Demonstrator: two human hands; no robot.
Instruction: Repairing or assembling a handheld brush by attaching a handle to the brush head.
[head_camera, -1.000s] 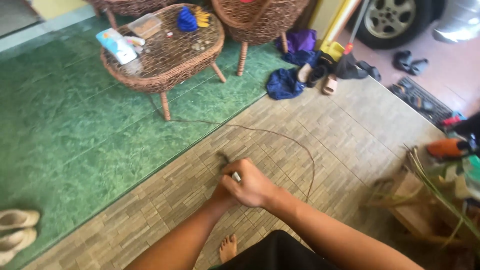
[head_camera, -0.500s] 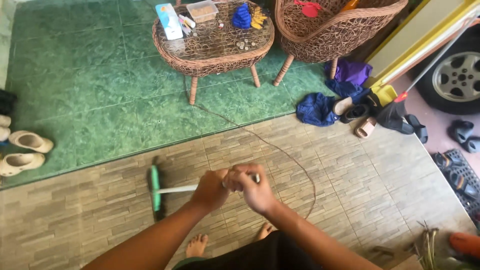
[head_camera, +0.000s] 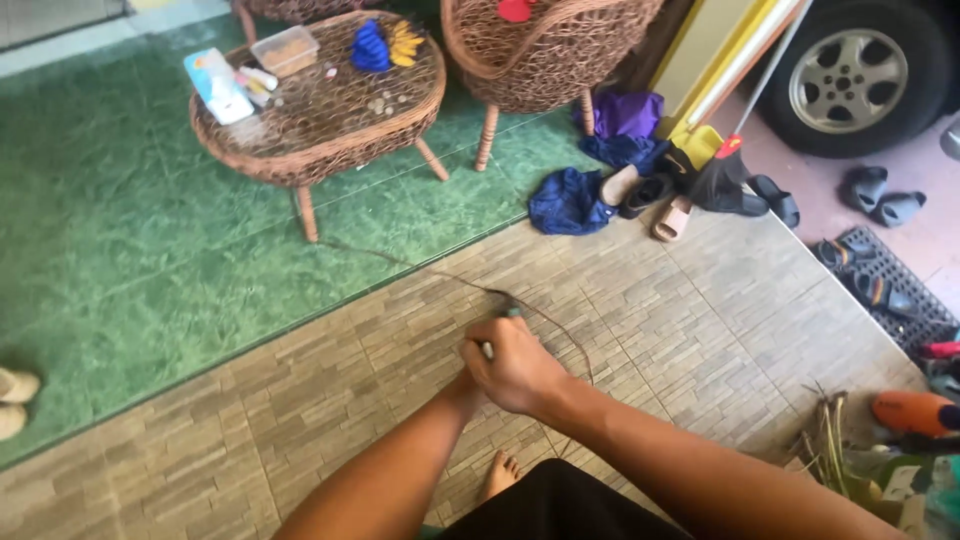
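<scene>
Over the tan brick-patterned floor (head_camera: 700, 330), just past the edge of the green tiled floor (head_camera: 120, 260), both hands meet in front of the person's knees. The right hand (head_camera: 515, 365) lies on top, fingers curled shut around a small green-tipped tool (head_camera: 508, 318), of which only the tip and a pale bit of handle peek out. The left hand (head_camera: 462, 385) is tucked beneath it, so I cannot tell whether it grips or only steadies. Half a second ago the same tool lay sideways, its green head far out to the left and the pale handle plain to see; now it points away from the person and is almost swallowed by the fist. A thin long strand (head_camera: 560, 325) runs from the hands, one end trailing toward the wicker counter (head_camera: 320, 140), the other curving back toward the bare foot (head_camera: 497, 472). My judgement: the tool has been turned to bear on the strand, so the work on it looks under way, not finished. More strands (head_camera: 830, 440) wait at right.
</scene>
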